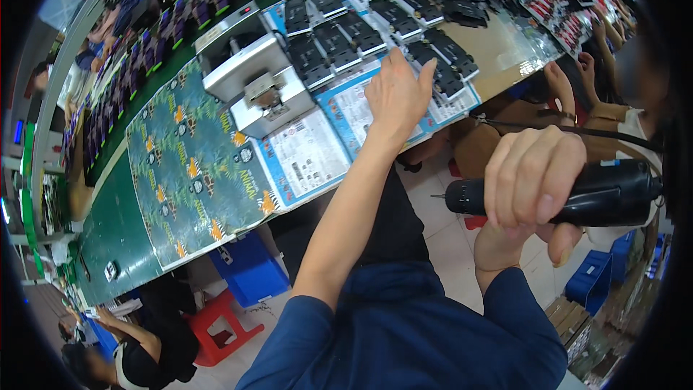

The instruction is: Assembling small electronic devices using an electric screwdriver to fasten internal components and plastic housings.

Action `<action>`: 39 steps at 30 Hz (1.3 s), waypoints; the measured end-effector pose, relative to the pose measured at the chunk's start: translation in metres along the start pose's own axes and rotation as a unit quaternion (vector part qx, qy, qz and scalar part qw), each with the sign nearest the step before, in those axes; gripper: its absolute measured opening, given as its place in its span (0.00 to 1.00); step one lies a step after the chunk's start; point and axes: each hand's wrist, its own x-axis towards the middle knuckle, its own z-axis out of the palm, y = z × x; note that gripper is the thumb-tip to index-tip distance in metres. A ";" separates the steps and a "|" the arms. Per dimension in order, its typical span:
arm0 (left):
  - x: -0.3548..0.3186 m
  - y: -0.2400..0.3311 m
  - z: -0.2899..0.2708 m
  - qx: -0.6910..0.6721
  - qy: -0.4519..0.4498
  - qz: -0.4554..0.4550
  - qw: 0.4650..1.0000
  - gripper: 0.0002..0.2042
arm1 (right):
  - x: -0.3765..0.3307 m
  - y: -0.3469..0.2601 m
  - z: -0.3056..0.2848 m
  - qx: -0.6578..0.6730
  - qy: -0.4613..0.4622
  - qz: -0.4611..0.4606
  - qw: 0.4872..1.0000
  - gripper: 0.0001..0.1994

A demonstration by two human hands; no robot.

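Note:
My right hand [530, 177] grips a black electric screwdriver [610, 193] held level in front of my chest, its thin bit pointing left. My left hand [398, 94] reaches out over the workbench, fingers spread, resting on or just above printed sheets [346, 112] beside rows of black rectangular parts [339, 47]. It holds nothing. A grey metal fixture [260, 87] stands on the bench just left of that hand.
The bench edge carries a green patterned mat [188, 173] and a long green conveyor belt [115, 231] with more dark parts. Blue bins [249, 267] and a red stool [220, 321] sit on the floor below. Other people work at lower left and at right.

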 end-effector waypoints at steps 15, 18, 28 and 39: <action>-0.032 -0.014 0.032 -0.437 0.086 -0.072 0.893 0.22 | -0.005 0.003 0.002 -0.017 0.057 0.002 0.998 0.18; -0.068 -0.024 -0.015 -0.571 0.036 -0.079 0.817 0.21 | -0.003 0.012 0.011 -0.067 0.129 -0.013 0.989 0.17; -0.159 -0.117 -0.162 -0.607 0.085 -0.218 0.759 0.14 | 0.103 0.164 0.023 -0.265 0.201 -0.082 0.939 0.09; -0.149 -0.139 -0.172 -0.620 0.093 -0.220 0.747 0.12 | 0.145 0.208 0.054 -0.308 0.236 0.003 0.922 0.07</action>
